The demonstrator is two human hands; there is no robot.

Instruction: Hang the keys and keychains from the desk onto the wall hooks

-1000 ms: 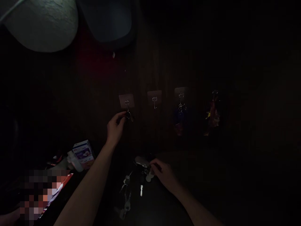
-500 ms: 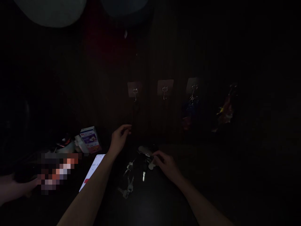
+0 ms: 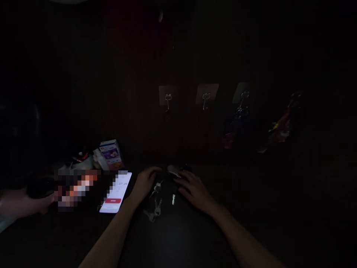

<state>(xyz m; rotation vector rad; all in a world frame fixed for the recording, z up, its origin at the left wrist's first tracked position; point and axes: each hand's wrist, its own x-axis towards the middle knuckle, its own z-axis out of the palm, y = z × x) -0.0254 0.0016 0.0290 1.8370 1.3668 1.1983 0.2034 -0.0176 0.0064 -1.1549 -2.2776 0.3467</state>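
Keys (image 3: pixel 157 211) lie between the two hands (image 3: pixel 142 184) (image 3: pixel 197 191), which point forward and inward.

The right hand (image 3: pixel 197 191) is over part of a bunch of keys (image 3: pixel 157 212) on the dark desk (image 3: pixel 175 242); the left hand (image 3: pixel 144 182) is just beside them. Leftward are a lit phone (image 3: pixel 119 189) and a box (image 3: pixel 112 153), with wall hooks (image 3: pixel 206 96) above.
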